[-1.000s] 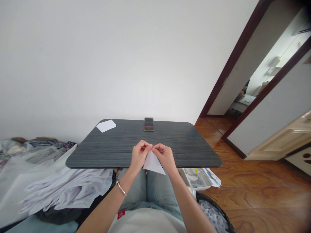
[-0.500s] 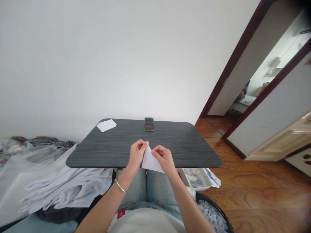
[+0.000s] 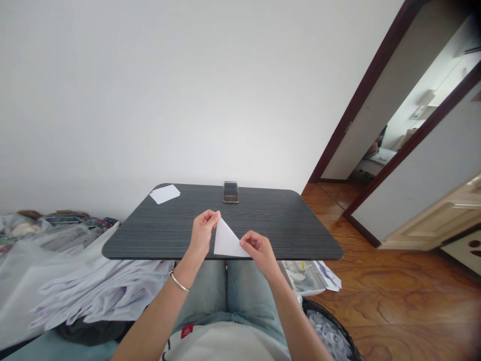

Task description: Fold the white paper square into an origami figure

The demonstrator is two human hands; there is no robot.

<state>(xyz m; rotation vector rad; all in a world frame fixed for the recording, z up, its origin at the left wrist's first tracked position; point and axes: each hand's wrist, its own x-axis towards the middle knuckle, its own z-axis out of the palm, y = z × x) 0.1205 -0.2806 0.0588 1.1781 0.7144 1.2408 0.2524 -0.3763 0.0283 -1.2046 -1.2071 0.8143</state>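
A white sheet of paper [image 3: 227, 241], folded into a triangle, is held just above the near edge of the dark table [image 3: 158, 230]. My left hand [image 3: 203, 229] pinches its top corner between thumb and fingers. On the sloping right edge, my right hand [image 3: 258, 249] grips the paper between thumb and forefinger. A silver bangle [image 3: 179, 282] circles the left wrist. At the table's far left corner lies a small stack of white paper sheets [image 3: 165, 193].
A phone [image 3: 230, 192] stands propped at the table's back, near the wall. Heaped white cloth [image 3: 108, 288] lies to the left, below the tabletop. On the right are a white box [image 3: 302, 278] and a black bin [image 3: 330, 331] of paper scraps. A doorway opens at far right.
My left hand has moved left and slightly up with the paper's corner. My right hand has shifted a little right and down along the edge, so the triangle now shows more fully.
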